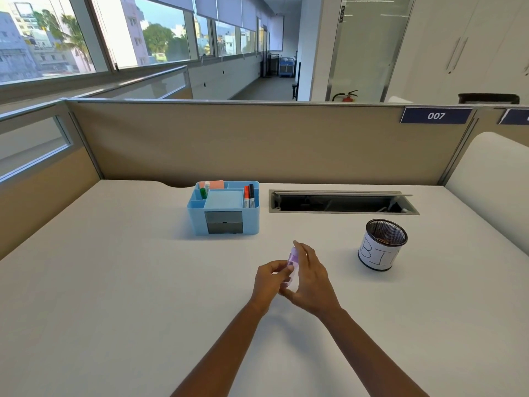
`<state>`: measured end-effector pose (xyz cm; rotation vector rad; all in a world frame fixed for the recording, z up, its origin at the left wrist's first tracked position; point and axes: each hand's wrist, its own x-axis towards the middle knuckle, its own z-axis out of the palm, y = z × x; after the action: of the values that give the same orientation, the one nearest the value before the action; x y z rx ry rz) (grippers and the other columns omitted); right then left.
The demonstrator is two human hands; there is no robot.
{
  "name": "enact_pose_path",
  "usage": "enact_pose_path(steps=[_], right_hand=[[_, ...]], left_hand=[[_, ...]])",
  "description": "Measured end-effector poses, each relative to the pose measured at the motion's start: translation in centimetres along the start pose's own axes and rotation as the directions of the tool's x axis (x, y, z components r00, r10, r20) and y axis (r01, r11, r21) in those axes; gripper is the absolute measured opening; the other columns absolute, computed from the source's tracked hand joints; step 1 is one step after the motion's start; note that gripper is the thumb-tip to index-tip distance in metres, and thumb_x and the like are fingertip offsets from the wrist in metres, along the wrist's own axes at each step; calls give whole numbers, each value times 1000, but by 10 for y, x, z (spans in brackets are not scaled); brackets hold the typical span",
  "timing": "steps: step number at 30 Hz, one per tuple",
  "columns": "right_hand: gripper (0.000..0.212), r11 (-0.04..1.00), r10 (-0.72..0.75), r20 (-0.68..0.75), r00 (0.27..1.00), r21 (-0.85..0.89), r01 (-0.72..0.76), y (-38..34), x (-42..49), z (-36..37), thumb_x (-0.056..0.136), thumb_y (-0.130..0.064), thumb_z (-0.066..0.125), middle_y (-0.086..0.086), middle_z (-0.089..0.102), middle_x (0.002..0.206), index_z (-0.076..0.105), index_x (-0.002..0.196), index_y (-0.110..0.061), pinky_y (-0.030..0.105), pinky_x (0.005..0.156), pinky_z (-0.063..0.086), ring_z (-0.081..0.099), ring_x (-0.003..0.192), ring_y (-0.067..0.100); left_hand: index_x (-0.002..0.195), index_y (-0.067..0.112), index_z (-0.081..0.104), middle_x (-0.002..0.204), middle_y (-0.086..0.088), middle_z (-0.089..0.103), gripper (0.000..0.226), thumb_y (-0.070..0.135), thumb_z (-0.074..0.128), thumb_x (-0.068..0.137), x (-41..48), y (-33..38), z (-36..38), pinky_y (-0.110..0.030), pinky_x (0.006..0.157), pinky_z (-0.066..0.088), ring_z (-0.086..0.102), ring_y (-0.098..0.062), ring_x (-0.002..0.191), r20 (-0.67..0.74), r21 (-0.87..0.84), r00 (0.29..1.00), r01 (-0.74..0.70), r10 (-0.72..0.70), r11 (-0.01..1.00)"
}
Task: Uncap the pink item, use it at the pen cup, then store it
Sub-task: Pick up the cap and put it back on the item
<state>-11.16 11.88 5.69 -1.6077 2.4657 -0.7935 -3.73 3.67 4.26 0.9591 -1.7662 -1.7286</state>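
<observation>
A small pink-purple item (pixel 293 257) with a whitish lower end is held upright above the middle of the white desk (pixel 114 282). My right hand (pixel 310 277) wraps its right side and my left hand (pixel 272 277) pinches it from the left. Most of the item is hidden by my fingers, so I cannot tell whether its cap is on. A black mesh pen cup (pixel 382 244) with a white paper label stands to the right, apart from both hands.
A blue desk organizer (pixel 224 209) with markers, sticky notes and small drawers stands behind my hands. An open cable slot (pixel 342 202) lies in the desk at the back right. A beige partition (pixel 257 141) closes off the rear.
</observation>
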Motion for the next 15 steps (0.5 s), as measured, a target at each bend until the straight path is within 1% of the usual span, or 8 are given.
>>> enact_pose_path(steps=[2,4,8,10,15], right_hand=[[84,1000,-8,12,1000,-29,8,2,0,1,79,-45,61,6,19,154,13,141,-13,32,116,20,24,140,22],[81,1000,-20,7,1000,-24,21,3,2,1,80,-41,62,9,25,152,17,140,-11,32,116,21,28,139,22],[80,1000,-28,28,999,-11,28,3,5,2,80,-37,63,13,25,151,19,139,-6,29,116,20,28,139,24],[79,1000,-19,54,998,-19,20,3,6,3,82,-37,61,12,23,152,16,140,-7,26,116,18,26,140,22],[78,1000,6,68,998,23,-8,3,6,5,82,-36,61,8,23,153,15,140,-10,24,114,22,27,139,21]], left_hand=[[116,4,58,106,-10,64,32,22,54,90,-1,-1,0,-9,56,51,61,-18,79,21,-28,999,26,-25,999],[115,4,58,106,-10,64,32,23,54,90,0,-2,-1,-9,55,51,61,-17,78,30,-48,999,43,-42,998],[116,4,57,102,-7,62,33,23,54,90,1,-3,-3,-8,53,52,61,-10,72,56,-68,996,67,-63,995],[116,4,57,102,-7,62,33,23,54,90,2,-3,-3,-7,52,52,61,-10,72,61,-68,996,75,-71,995],[117,3,57,103,-6,62,34,23,55,89,3,-4,-5,-9,53,52,62,-15,76,57,-67,995,91,-87,994]])
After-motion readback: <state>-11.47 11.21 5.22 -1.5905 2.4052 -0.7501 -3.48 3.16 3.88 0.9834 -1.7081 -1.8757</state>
